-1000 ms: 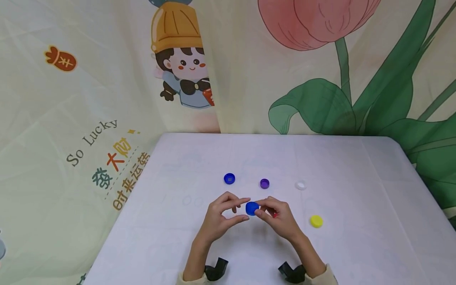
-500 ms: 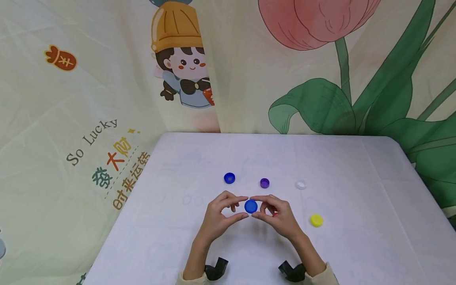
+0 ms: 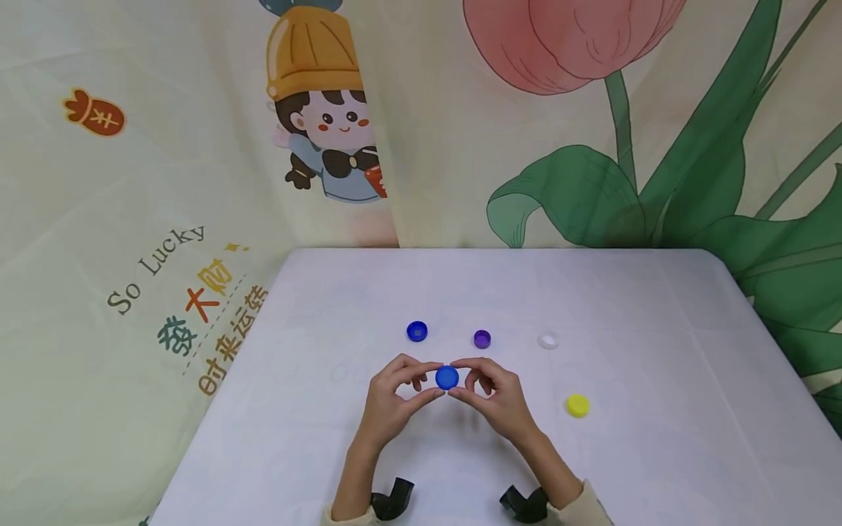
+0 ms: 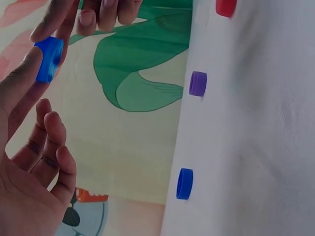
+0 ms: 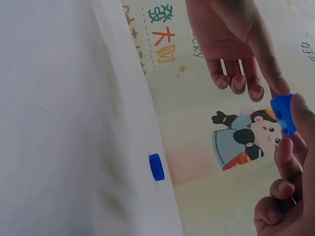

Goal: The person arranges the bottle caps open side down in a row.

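A blue bottle cap (image 3: 446, 378) is held up over the table, its flat round top towards the head camera. My left hand (image 3: 389, 403) pinches it from the left between thumb and index finger; my right hand (image 3: 498, 398) does the same from the right. The left wrist view shows the blue cap (image 4: 49, 59) side-on between the fingertips, and in the right wrist view the hollow underside of the cap (image 5: 283, 114) shows. The other fingers of both hands are loosely bent.
On the white table (image 3: 658, 351) lie a dark blue cap (image 3: 417, 332), a purple cap (image 3: 482, 339), a clear cap (image 3: 548, 340) and a yellow cap (image 3: 578, 405). A red cap (image 4: 226, 7) shows in the left wrist view. A printed curtain hangs behind.
The blue cap, first in the right fingers and turned sideways, now faces the head camera between both hands. The left fingertips have come onto it. The head view has shifted slightly.
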A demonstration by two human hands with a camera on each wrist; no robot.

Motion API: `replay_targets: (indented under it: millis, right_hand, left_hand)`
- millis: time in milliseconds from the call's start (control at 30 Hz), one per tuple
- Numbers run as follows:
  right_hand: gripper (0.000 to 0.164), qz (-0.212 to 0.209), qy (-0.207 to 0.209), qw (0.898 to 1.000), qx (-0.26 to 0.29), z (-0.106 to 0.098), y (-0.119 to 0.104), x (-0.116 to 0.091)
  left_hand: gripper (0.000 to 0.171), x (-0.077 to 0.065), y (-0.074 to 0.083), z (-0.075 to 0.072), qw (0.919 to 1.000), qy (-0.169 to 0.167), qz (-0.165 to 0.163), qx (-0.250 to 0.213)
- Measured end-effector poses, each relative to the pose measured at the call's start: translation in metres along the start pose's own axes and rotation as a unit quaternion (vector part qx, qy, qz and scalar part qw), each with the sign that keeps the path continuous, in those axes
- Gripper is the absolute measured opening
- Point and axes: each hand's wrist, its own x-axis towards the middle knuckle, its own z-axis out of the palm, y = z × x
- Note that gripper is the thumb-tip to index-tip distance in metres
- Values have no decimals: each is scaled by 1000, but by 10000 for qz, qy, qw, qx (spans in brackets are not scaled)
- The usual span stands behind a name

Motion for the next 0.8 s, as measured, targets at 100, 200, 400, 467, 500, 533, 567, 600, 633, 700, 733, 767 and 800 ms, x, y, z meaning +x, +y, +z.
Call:
replay_targets:
  millis: [100, 200, 400, 467, 500, 533, 567, 600, 633, 700, 733, 767, 800]
  right_hand:
    - [31, 118, 136, 9998, 90, 10, 4, -1]
    - [31, 393, 169, 9990, 116, 22, 13, -4]
    - [31, 956, 145, 9949, -294, 50, 46, -12]
    - [31, 1114, 101, 9920, -581, 57, 52, -15]
    - [31, 1182, 58, 9903, -725, 59, 54, -17]
    - [31, 1262, -14, 9884, -850, 61, 57, -19]
    - [31, 1322, -80, 9867, -947, 63, 59, -20]
    - [31, 1395, -154, 9847, -1028, 64, 61, -22]
    - [31, 1432, -213, 9834, -1095, 64, 62, -23]
    - [30, 1519, -336, 9803, -1215, 65, 65, -24]
    - [31, 1558, -384, 9788, -1269, 65, 65, -24]
    - [31, 1593, -423, 9775, -1317, 65, 65, -24]
    - [31, 1622, -465, 9763, -1356, 65, 66, -25]
  left_hand:
    - [31, -1, -6, -2, 9999, 69, -88, 69]
    - [32, -7, -29, -1, 9995, 119, -205, 198]
    - [29, -20, -64, -6, 9970, 16, -587, 500]
    - [28, -23, -69, -8, 9953, -147, -754, 592]
    - [27, -24, -71, -9, 9939, -252, -847, 656]
    - [27, -26, -73, -10, 9924, -364, -927, 717]
    - [26, -27, -75, -11, 9908, -474, -998, 780]
    - [26, -28, -77, -11, 9891, -584, -1053, 844]
    - [26, -29, -79, -11, 9872, -694, -1120, 899]
    - [25, -30, -83, -11, 9841, -868, -1179, 1010]
    - [25, -31, -84, -11, 9831, -924, -1176, 1054]
    - [25, -31, -86, -11, 9821, -972, -1175, 1102]
    - [24, -32, -87, -10, 9814, -1009, -1177, 1129]
